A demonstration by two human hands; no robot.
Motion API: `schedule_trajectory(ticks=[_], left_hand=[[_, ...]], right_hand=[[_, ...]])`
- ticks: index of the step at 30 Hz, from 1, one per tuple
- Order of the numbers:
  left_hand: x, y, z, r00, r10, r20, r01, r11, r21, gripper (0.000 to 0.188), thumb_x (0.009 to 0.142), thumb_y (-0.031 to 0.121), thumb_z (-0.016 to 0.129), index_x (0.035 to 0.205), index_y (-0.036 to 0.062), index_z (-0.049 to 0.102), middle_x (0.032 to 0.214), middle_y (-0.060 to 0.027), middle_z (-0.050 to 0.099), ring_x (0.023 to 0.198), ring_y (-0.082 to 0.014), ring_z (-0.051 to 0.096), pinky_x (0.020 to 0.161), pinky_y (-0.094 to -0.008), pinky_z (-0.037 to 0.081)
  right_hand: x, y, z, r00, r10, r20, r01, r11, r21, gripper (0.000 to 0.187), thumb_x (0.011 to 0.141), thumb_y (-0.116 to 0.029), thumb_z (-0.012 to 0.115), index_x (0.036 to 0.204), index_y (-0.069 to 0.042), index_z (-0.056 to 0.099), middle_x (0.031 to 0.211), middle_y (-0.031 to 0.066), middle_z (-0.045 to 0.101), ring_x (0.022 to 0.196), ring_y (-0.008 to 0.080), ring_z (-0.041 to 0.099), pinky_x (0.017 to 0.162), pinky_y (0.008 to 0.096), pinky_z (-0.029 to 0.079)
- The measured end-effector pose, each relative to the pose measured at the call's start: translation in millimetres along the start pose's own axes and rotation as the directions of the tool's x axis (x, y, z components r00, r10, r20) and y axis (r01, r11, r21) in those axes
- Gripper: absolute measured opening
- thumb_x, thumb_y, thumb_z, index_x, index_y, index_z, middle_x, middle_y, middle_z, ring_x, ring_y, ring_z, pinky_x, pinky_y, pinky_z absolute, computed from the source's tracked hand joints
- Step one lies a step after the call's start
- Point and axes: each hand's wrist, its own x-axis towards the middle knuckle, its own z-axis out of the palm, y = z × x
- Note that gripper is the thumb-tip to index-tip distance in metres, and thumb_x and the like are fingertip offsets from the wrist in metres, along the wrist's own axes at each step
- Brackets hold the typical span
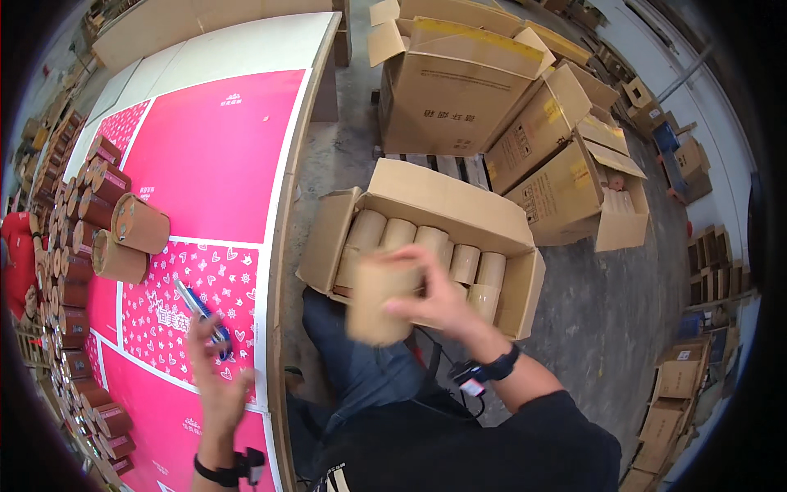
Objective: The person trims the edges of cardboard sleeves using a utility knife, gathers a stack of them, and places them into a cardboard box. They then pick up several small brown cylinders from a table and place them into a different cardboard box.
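Note:
My right hand (434, 291) grips a tan cardboard canister (379, 303), blurred by motion, in front of the open carton (459, 197). Inside that carton lie several tan canisters (399, 234) of the same sort. Over the pink printed table covering (215, 164), my left hand (217, 385) has its fingers apart and holds nothing. Right by its fingertips is a slim blue and silver tool (201, 312), perhaps a utility knife, partly behind the fingers. Two brown canisters (141, 223) stand farther left on the table, one touching the other.
Rows of brown canisters (75, 316) are packed along the table's left side. A person in red (18, 254) is partly visible beyond them. Large open cartons (459, 98) stand on a pallet at the back, and more boxes (672, 410) line the right side of the grey floor.

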Motion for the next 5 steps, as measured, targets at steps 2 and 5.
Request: schedule_trajectory(ticks=[2,5], left_hand=[[-1,22,31,0.945,-0.032,0.326,0.120,0.959,-0.256,0.115,0.072,0.047,0.094,0.156,0.0003,0.032,0.143,-0.0156,0.054,0.129,-0.0262,0.055,0.101,-0.0421,0.049],[-3,49,39,0.844,-0.258,0.471,0.430,0.850,-0.305,0.107,0.073,0.031,0.096,0.154,-0.0005,0.033,0.137,-0.0159,0.059,0.133,-0.0244,0.054,0.113,-0.0418,0.042]], right_hand=[[7,-24,52,0.957,-0.064,0.283,0.039,0.995,0.092,0.065,0.092,-0.022,0.080,0.145,-0.011,0.045,0.131,0.0075,0.055,0.120,0.0178,0.056,0.105,0.0353,0.046],[13,-40,78,0.866,-0.031,0.498,-0.073,0.980,0.187,0.066,0.098,-0.029,0.075,0.151,-0.010,0.042,0.139,0.0084,0.051,0.127,0.0153,0.052,0.107,0.0351,0.045]])
